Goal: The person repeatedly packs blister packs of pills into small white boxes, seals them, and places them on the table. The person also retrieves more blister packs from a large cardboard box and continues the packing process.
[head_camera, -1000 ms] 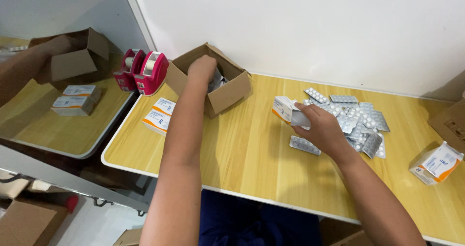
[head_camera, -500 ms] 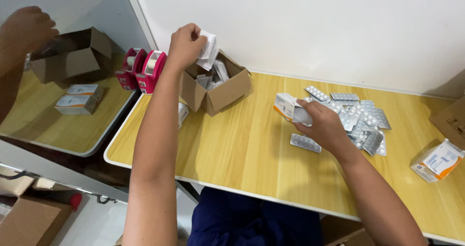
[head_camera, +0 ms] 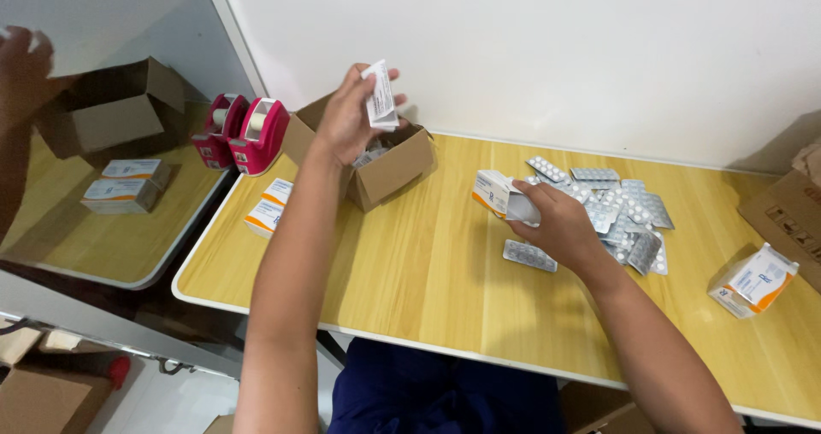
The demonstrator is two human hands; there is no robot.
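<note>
My left hand [head_camera: 352, 113] is raised above an open brown cardboard box [head_camera: 389, 169] and holds a folded white paper leaflet [head_camera: 379, 96]. My right hand [head_camera: 556, 222] rests on the wooden table [head_camera: 428, 289] and grips a small white and orange medicine carton [head_camera: 494, 191] with its end flap open. A pile of silver blister packs [head_camera: 620, 207] lies just right of that hand. One blister pack [head_camera: 528, 255] lies apart, under my right wrist.
A pink tape dispenser [head_camera: 260, 136] stands at the table's left corner beside a mirror. Two small cartons [head_camera: 269, 208] lie near the left edge. Another white and orange carton [head_camera: 753, 280] and a brown box [head_camera: 787, 216] are at the far right.
My left hand came out of the cardboard box with a white leaflet and lifted it above the box. My right hand stayed on the medicine carton.
</note>
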